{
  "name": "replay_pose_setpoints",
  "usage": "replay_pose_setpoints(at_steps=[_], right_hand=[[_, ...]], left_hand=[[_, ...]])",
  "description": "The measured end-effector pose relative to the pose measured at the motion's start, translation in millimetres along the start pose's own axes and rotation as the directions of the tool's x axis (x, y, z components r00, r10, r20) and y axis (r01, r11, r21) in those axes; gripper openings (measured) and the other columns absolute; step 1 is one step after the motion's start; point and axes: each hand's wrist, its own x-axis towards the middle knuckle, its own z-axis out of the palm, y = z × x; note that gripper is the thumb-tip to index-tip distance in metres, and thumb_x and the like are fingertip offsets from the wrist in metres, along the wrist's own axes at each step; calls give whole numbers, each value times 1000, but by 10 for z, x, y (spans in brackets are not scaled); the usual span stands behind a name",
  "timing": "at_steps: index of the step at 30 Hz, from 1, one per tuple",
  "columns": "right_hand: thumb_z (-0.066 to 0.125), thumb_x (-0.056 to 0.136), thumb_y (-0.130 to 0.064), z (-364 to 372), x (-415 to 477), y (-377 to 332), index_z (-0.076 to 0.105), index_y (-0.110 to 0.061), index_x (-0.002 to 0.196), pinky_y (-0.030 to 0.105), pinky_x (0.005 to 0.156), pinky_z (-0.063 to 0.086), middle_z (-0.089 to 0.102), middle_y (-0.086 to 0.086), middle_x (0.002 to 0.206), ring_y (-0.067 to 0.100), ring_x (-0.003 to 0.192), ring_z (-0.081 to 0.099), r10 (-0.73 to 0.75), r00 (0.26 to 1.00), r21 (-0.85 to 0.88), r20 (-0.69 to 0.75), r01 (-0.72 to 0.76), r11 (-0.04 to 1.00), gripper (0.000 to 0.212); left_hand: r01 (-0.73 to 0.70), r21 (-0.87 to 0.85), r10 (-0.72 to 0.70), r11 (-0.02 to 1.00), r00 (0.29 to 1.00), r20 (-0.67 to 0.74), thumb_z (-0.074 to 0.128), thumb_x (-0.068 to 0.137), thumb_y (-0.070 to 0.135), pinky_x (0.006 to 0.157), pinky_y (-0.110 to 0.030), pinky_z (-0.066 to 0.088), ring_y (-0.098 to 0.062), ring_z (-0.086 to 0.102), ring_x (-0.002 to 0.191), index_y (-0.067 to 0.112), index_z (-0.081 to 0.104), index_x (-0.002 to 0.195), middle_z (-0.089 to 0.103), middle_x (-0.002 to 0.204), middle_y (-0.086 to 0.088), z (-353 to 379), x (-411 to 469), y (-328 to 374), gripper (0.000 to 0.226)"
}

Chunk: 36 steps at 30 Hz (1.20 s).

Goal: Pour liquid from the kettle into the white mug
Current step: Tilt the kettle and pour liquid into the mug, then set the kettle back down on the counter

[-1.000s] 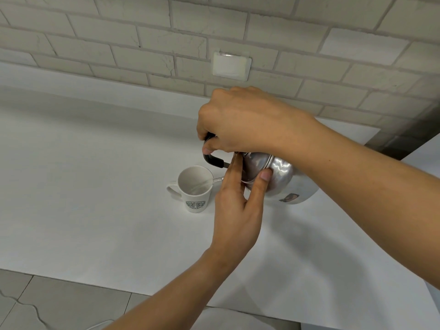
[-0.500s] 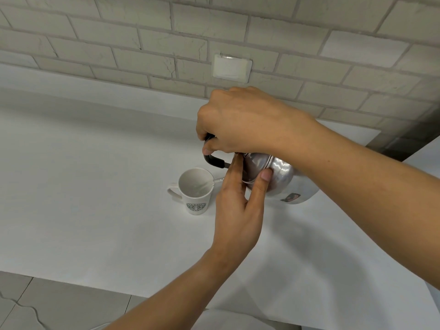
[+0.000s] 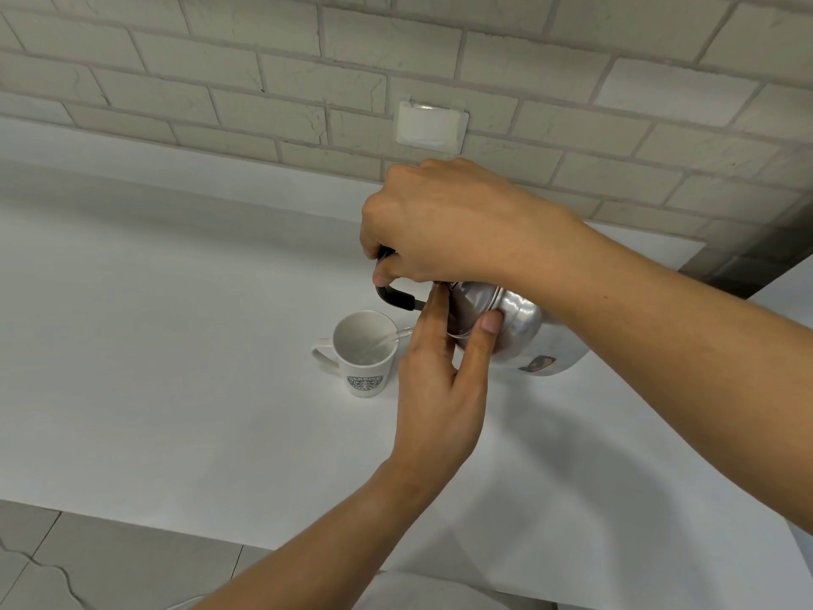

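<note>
A brick wall (image 3: 220, 81) runs behind everything, with one blank white plate (image 3: 431, 125) set in it above the white mug (image 3: 365, 358). Below it lies one white surface (image 3: 154, 367); its near edge passes well in front of the mug, where tiled floor (image 3: 66, 561) begins, and its back edge meets the wall behind the mug. To the left of the mug the surface is bare and wide; in front of the mug it is bare too, crossed only by the left forearm.

One metal kettle (image 3: 519, 328) is held tilted just right of the mug and above the surface, lid end toward the mug. A thin clear stream (image 3: 389, 339) runs from it over the mug's right rim into the cup. Its black handle (image 3: 393, 297) curves above the mug.

Two hands are at work. The right hand (image 3: 444, 222), above and right of the mug, is closed in a fist around the black handle and carries the kettle. The left hand (image 3: 440, 389), just right of the mug, is partly open, its fingers (image 3: 433, 319) stretched up and pressed flat on the kettle's lid (image 3: 473, 306), thumb on the lid's edge; it grips nothing.

The one mug stands upright on the surface, handle to the left, a dark round emblem on its near side.
</note>
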Motion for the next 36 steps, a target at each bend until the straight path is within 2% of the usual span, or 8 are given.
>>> replay_pose_setpoints(at_steps=[8, 13, 19, 23, 26, 30, 33, 36], right_hand=[[69, 92, -44, 4, -3, -16, 76, -25, 103, 30, 57, 40, 54, 1, 85, 30, 79, 61, 9, 1000, -3, -16, -9, 1000, 23], [65, 94, -50, 97, -116, 111, 75, -32, 110, 29, 56, 37, 67, -3, 96, 29, 89, 66, 33, 998, 106, -57, -27, 994, 27], [65, 94, -50, 298, -452, 284, 76, -32, 115, 40, 72, 54, 64, -14, 82, 14, 83, 59, 125, 980, 318, -157, -69, 945, 30], [71, 92, -45, 512, -732, 384, 78, -24, 116, 35, 74, 54, 74, -3, 87, 13, 80, 65, 271, 901, 454, -339, -96, 886, 33], [77, 90, -38, 674, -935, 416, 80, -20, 111, 17, 73, 49, 76, -7, 87, 6, 75, 65, 393, 805, 550, -444, -102, 829, 28], [81, 87, -34, 927, -1110, 449, 81, -20, 108, 14, 69, 48, 74, -8, 82, 3, 71, 66, 518, 712, 650, -474, -114, 751, 26], [81, 84, -36, 1127, -1170, 490, 82, -19, 106, 9, 69, 44, 73, -12, 81, -1, 71, 65, 592, 668, 714, -451, -128, 688, 28], [79, 84, -39, 1299, -1171, 558, 82, -17, 105, 9, 75, 47, 74, -13, 88, -3, 81, 68, 638, 629, 760, -444, -112, 640, 31]], left_hand=[[1, 15, -1, 1000, 1000, 6, 57, 105, 45, 100, -5, 43, 17, 55, 130, 65, 42, 134, 61, 133, 41, -38, 9, -62, 38], [-7, 107, -2, 994, 997, 83, 59, 106, 41, 112, -24, 46, -2, 55, 139, 35, 45, 156, 60, 148, 16, -89, 39, -152, 52], [-79, 243, 33, 967, 982, 188, 61, 104, 44, 108, -9, 40, 3, 51, 136, 28, 46, 155, 57, 148, 13, -134, 32, -212, 55], [-166, 247, 160, 955, 986, 45, 65, 104, 31, 97, -17, 52, -3, 58, 119, 29, 61, 126, 58, 123, 12, -214, 16, -276, 22], [-155, 169, 159, 973, 987, -7, 62, 106, 27, 88, -19, 59, -5, 58, 124, 47, 48, 127, 52, 132, 10, -263, 136, -238, 32], [-147, 365, 97, 919, 984, 151, 53, 110, 35, 95, -10, 51, 4, 60, 119, 29, 41, 157, 51, 143, 12, -282, 433, -222, 48], [-185, 430, 76, 884, 963, 259, 51, 112, 24, 106, -34, 53, -18, 67, 124, 20, 52, 153, 65, 142, -1, -222, 617, -215, 41], [-179, 469, 49, 865, 960, 276, 49, 113, 20, 106, -36, 51, -23, 67, 124, 16, 57, 149, 68, 138, -6, -92, 757, -237, 37]])
